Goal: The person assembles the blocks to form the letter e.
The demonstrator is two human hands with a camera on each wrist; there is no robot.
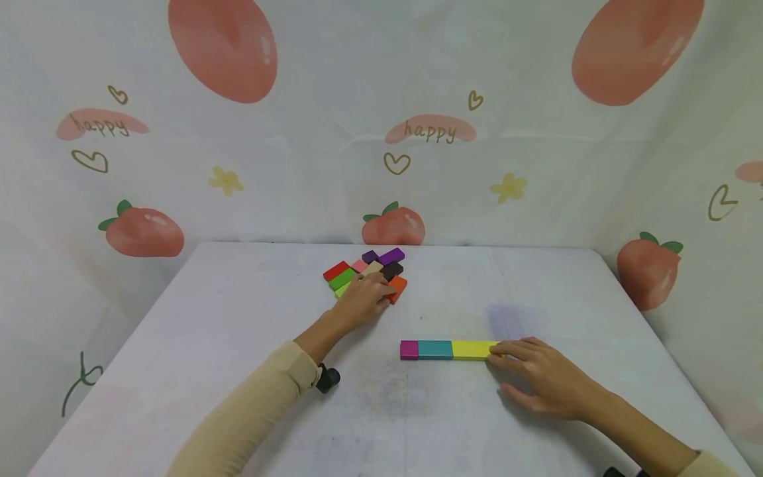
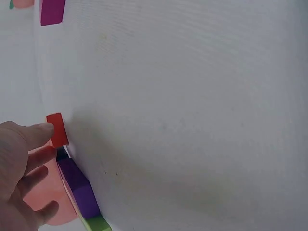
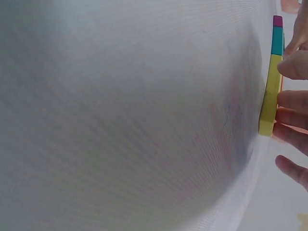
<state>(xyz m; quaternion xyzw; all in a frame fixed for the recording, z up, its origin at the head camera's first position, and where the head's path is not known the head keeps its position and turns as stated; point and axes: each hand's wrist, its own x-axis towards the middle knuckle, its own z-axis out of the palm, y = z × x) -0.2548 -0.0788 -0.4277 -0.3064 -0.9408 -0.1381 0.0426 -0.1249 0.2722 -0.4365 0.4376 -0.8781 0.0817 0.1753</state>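
Note:
My left hand (image 1: 363, 299) reaches over a loose cluster of coloured blocks, its fingertips touching an orange block (image 1: 398, 289) at the cluster's right side. In the left wrist view the thumb lies against the orange block (image 2: 57, 130), with the other fingers spread apart. My right hand (image 1: 545, 374) rests by the right end of a yellow block (image 1: 471, 350), fingertips touching it and the thumb held away. The yellow block continues a straight row with a teal block (image 1: 435, 350) and a magenta block (image 1: 408, 350). Fingers partly cover the yellow block's right end.
Around the left hand lie red (image 1: 336, 270), green (image 1: 342, 278), purple (image 1: 391, 256), black (image 1: 392, 270) and beige (image 1: 373, 267) blocks. They sit near the back of the white table (image 1: 268, 291), before a strawberry-print cloth (image 1: 322, 179).

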